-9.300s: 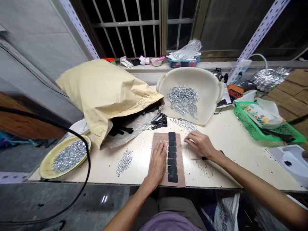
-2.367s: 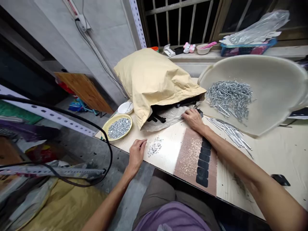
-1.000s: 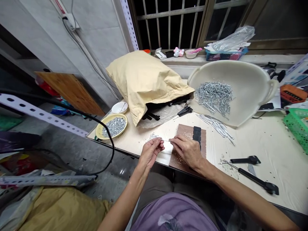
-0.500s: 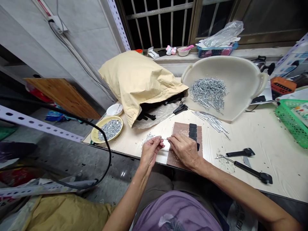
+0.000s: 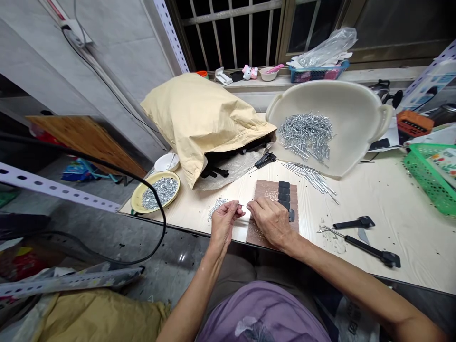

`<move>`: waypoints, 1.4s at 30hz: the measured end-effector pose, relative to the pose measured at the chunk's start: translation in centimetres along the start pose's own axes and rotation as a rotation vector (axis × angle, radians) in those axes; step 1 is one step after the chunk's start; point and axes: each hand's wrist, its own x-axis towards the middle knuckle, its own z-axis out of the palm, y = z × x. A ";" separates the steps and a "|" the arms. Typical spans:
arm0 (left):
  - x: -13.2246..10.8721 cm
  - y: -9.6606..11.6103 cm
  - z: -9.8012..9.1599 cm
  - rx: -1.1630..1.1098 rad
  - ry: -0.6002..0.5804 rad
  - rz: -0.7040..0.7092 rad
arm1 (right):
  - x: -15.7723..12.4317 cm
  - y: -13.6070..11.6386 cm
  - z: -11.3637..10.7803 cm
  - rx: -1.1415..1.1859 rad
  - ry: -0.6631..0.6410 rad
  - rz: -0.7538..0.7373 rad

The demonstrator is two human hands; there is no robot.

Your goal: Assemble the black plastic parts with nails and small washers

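My left hand [image 5: 223, 223] pinches one end of a thin metal rod [image 5: 242, 205] between thumb and fingertips. The fingers of my right hand [image 5: 271, 221] are closed on the rod's other end, above a brown board [image 5: 260, 189]. A short length of the rod shows between both hands. Flat black pieces [image 5: 284, 190] lie in a row along the board's right side, partly behind my right hand. Left of my left hand is a small heap of tiny metal parts [image 5: 216, 205]. Several long metal rods [image 5: 313, 178] lie loose farther back.
A yellow plate [image 5: 135, 198] of small metal parts and a white bowl [image 5: 166, 163] stand at left. Behind sits a cream sack [image 5: 206, 114] with black parts inside. A white basin [image 5: 356, 114] holds metal rods. Black-handled tools [image 5: 366, 247] and a green basket [image 5: 423, 178] are at right.
The whole view has shifted slightly. Both hands keep their grip on the metal rod, with hardly any visible movement.
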 end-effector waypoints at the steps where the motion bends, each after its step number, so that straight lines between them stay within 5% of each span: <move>1: 0.1 0.0 -0.1 0.006 -0.004 -0.004 | 0.0 0.0 0.0 0.011 -0.003 0.000; 9: 0.5 -0.4 -0.9 0.076 -0.015 0.019 | 0.0 0.4 0.2 0.240 -0.147 0.151; 17: 0.5 -0.4 -0.7 0.094 -0.015 0.007 | 0.2 0.3 0.7 0.122 -0.065 0.060; 23: 0.6 -0.6 -0.6 0.165 -0.044 0.032 | -0.3 1.0 1.0 0.285 -0.168 0.188; 30: 0.7 -1.4 1.3 0.215 -0.128 -0.054 | -1.9 3.7 0.4 0.231 -0.128 0.089; 42: 1.3 -3.8 5.0 0.351 -0.282 -0.096 | -4.4 8.5 -1.5 0.419 -0.089 0.239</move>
